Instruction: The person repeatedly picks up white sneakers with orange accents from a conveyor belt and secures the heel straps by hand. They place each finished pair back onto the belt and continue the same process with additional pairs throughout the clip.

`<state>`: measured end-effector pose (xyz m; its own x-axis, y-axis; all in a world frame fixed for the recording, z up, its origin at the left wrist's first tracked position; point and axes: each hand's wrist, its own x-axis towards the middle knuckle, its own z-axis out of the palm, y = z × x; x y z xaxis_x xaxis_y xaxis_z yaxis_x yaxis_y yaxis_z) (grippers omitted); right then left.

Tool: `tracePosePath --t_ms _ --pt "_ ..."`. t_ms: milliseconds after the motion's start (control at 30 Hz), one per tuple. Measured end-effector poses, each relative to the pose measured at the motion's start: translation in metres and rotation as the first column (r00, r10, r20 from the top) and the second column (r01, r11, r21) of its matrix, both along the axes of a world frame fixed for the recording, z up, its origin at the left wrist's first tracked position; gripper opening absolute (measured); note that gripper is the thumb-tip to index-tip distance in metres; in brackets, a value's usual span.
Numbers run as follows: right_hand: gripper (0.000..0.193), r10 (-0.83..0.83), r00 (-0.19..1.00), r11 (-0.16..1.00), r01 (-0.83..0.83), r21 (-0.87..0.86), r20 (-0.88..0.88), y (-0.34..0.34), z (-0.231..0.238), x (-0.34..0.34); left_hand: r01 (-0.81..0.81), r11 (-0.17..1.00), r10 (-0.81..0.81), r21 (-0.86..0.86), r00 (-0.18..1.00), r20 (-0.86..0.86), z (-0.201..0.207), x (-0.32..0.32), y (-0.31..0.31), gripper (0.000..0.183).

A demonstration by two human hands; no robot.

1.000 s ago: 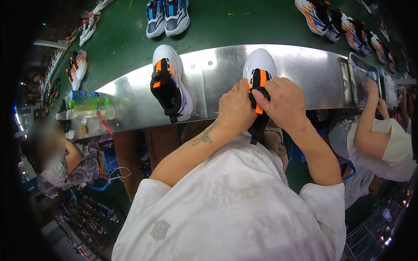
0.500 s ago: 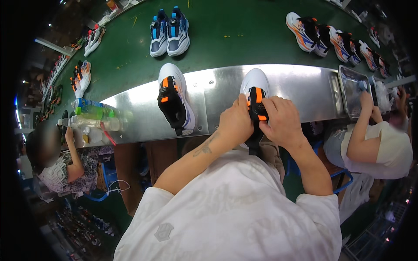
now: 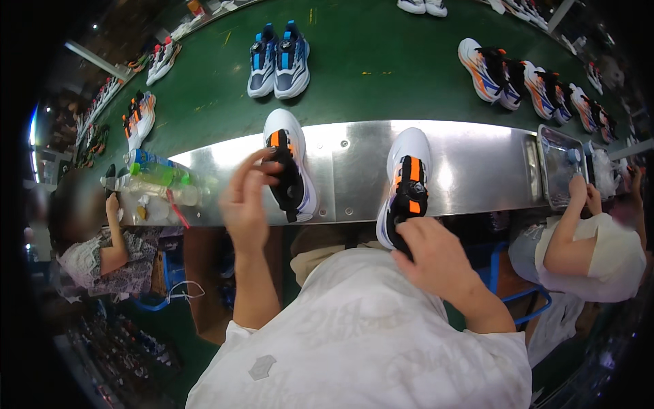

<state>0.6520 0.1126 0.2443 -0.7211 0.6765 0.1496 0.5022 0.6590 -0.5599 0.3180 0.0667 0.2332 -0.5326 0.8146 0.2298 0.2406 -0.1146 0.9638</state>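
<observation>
Two white sneakers with black collars and orange straps lie toes-away on the metal ledge. The left sneaker (image 3: 285, 124) rests flat, with my left hand (image 3: 246, 198) beside and partly over its collar. That hand is a little blurred, its fingers apart and holding nothing. My right hand (image 3: 436, 253) grips the right sneaker (image 3: 409, 146) at the heel, fingers at the collar opening and thumb low on the back. Its heel juts over the ledge's near edge; a round dial sits on its tongue. The sole is mostly hidden from above.
Beyond the metal ledge (image 3: 340, 170) runs a green work surface (image 3: 381, 88) bearing blue-grey sneakers (image 3: 278, 65) and a row of orange-white sneakers (image 3: 480, 71). Plastic bottles (image 3: 160, 178) lie at the left. A metal tray (image 3: 555, 167) stands right; people sit on both sides.
My left hand has left the right sneaker's strap and moved left to the other sneaker. My right hand has slid down to the heel. The whole view has shifted slightly.
</observation>
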Motion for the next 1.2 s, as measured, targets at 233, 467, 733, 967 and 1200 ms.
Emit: tracePosePath --t_ms 233,467,733,967,1200 --pt "0.065 0.165 0.941 0.967 -0.214 0.141 0.294 0.012 -0.029 -0.039 0.143 0.880 -0.090 -0.453 0.987 0.136 -0.063 -0.048 -0.002 0.066" --pt "0.068 0.275 0.942 0.943 -0.303 0.135 0.192 0.043 -0.031 -0.067 0.220 0.912 -0.267 -0.347 0.959 -0.095 -0.079 0.046 0.013 0.077" --pt "0.046 0.243 0.928 0.949 -0.288 0.130 0.284 0.060 -0.034 -0.073 0.149 0.910 -0.317 -0.386 0.850 -0.421 -0.053 0.040 0.031 0.079" --pt "0.032 0.249 0.926 0.955 -0.283 0.089 0.283 0.058 -0.030 -0.080 0.052 0.992 -0.128 -0.118 0.513 -0.849 -0.045 0.052 0.069 0.055" --pt "0.030 0.249 0.940 0.955 -0.278 0.103 0.233 0.059 -0.038 -0.082 -0.034 0.995 -0.042 -0.095 0.718 -0.694 -0.058 0.061 0.069 0.050"
